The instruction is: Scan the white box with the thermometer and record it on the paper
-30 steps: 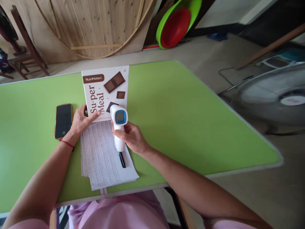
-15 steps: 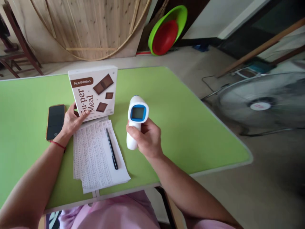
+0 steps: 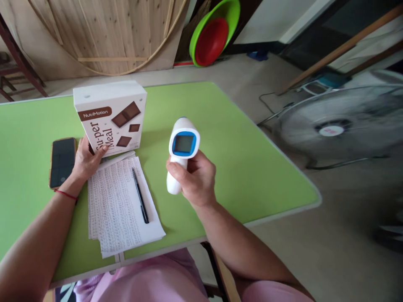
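My left hand [image 3: 85,160] grips the lower left corner of a white NutriMotion box [image 3: 126,113] with chocolate squares printed on its front. The box stands upright, tilted so that its top face shows. In my right hand [image 3: 200,178] is a white infrared thermometer [image 3: 183,126], held by its handle above the table. Its blue-framed screen faces me and looks blank. Below the box lie handwritten paper sheets [image 3: 116,209], and a black pen [image 3: 140,197] rests on them. A dark phone [image 3: 63,161] in a brown case lies just left of my left hand.
The green table [image 3: 267,180] has a rounded right corner. A large floor fan [image 3: 333,130] stands to the right of it. Beyond the far edge, a green basin [image 3: 231,16] and a red basin [image 3: 210,42] lean near a round wooden board [image 3: 116,29]. A dark wooden chair [image 3: 22,63] is at far left.
The box has tipped so more of its top face shows. The thermometer is turned slightly, still in my right hand. The whole view has shifted, moving the table a little left in it.
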`<state>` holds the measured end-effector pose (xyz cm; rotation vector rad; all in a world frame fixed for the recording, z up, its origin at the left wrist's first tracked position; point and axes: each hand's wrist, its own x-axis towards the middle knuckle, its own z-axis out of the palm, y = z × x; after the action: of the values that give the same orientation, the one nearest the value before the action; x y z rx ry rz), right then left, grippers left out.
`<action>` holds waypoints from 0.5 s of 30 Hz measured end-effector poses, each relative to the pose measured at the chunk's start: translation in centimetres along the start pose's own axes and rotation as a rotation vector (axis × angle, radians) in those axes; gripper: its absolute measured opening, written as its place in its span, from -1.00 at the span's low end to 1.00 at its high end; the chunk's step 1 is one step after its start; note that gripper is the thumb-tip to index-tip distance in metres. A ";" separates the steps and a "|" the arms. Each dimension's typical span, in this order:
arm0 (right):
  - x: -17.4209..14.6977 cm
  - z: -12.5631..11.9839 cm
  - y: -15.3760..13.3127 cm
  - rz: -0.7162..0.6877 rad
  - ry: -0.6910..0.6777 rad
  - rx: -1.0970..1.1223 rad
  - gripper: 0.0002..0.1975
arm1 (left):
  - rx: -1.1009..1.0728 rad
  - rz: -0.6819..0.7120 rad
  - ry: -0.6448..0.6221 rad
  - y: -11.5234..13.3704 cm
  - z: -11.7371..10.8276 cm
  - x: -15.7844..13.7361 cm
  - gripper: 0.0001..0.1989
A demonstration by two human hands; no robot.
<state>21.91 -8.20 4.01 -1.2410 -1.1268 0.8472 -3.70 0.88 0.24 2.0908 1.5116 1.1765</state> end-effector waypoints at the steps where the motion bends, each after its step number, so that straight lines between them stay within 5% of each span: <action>1: 0.0 0.0 0.0 -0.001 -0.003 -0.011 -0.68 | 0.010 -0.003 -0.009 0.0 0.0 0.0 -0.65; 10: 1.3 -0.8 0.9 -0.030 -0.081 -0.222 -0.67 | 0.006 -0.063 -0.002 0.4 -0.2 -0.3 -0.46; 15: 3.0 -1.9 2.7 -0.060 -0.150 -0.781 -0.70 | -0.062 0.009 0.355 3.3 -1.3 -0.7 -0.31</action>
<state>24.74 -5.42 2.01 -1.7775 -1.6937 0.4563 -2.61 -1.36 2.90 1.9234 1.5855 1.6446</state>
